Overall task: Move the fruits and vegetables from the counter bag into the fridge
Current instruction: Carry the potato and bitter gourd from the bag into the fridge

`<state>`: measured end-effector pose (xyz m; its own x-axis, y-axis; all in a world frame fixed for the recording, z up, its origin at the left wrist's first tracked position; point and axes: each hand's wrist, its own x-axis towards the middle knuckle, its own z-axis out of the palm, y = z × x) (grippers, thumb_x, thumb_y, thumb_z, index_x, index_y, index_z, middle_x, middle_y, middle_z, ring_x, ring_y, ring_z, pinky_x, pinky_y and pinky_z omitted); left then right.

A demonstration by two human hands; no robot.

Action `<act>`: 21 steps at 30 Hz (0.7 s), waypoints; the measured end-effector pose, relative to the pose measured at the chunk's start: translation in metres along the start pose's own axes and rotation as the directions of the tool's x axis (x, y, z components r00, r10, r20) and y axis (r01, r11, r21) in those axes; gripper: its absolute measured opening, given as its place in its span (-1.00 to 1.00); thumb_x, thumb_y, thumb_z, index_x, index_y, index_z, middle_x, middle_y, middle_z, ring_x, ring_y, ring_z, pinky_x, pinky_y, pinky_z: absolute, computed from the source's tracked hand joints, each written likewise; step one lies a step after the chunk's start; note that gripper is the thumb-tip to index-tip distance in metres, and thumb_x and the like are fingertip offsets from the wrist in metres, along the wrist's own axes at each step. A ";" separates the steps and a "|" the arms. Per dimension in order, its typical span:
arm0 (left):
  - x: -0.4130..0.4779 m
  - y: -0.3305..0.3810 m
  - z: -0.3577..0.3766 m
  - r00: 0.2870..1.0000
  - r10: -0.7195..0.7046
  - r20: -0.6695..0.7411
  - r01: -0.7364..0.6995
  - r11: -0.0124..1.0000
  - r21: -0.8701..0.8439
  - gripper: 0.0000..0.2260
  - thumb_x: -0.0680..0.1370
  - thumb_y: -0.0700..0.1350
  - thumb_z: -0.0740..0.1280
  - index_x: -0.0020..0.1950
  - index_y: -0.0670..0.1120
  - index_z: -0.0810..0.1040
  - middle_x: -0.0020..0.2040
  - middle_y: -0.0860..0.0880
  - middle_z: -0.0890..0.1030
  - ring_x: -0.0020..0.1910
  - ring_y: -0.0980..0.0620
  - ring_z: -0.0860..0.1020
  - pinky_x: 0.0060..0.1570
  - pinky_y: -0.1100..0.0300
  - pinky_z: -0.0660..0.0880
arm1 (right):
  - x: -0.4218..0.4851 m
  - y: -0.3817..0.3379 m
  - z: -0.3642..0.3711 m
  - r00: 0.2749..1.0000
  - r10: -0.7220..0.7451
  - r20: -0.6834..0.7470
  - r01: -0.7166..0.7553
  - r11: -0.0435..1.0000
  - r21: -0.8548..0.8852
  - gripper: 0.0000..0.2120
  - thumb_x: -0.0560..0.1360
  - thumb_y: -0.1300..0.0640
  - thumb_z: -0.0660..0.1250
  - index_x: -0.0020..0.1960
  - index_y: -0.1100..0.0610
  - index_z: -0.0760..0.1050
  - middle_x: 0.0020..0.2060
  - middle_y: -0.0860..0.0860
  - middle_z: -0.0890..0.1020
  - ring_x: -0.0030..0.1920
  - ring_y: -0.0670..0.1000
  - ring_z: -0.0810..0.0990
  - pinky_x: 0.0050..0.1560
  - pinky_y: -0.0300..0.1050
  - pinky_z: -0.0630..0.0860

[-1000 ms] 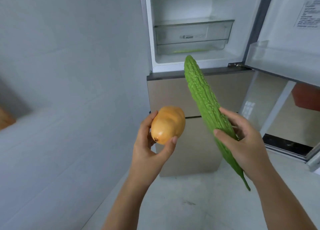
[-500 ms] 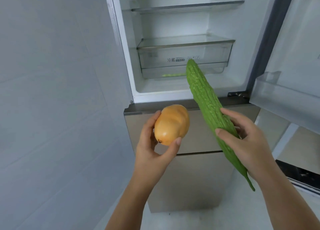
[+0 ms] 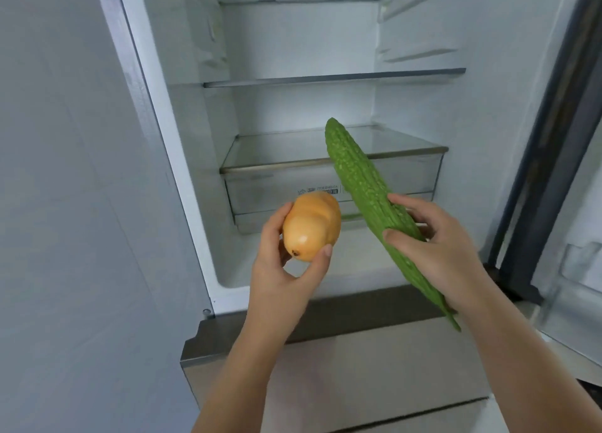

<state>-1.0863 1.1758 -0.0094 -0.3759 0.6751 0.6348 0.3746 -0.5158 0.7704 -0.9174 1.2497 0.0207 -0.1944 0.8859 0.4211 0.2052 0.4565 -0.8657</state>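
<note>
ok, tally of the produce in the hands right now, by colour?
Orange: 1, the fruit held in the left hand.
Green: 1, the bitter gourd held in the right hand.
Total: 2.

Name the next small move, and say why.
Probably ease the right hand forward and lay the bitter gourd on the glass shelf above the drawer: the fridge stands open and the gourd's tip points at that shelf.
</note>
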 end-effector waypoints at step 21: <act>0.194 -0.055 0.066 0.981 0.182 0.070 -0.195 0.923 0.331 -0.43 0.40 -0.07 0.45 0.33 0.15 0.29 0.22 0.12 0.40 0.06 0.31 0.40 -0.02 0.55 0.32 | 0.251 0.023 -0.010 0.979 -0.003 0.202 0.044 0.978 -0.201 -0.62 0.36 0.18 0.41 0.11 -0.16 0.52 0.01 -0.01 0.54 -0.08 -0.20 0.50 -0.18 -0.33 0.38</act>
<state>-1.1242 1.3696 0.0673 -0.2412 0.6056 0.7584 0.6996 -0.4331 0.5683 -0.9519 1.4831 0.1095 -0.3843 0.8499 0.3605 0.3854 0.5025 -0.7739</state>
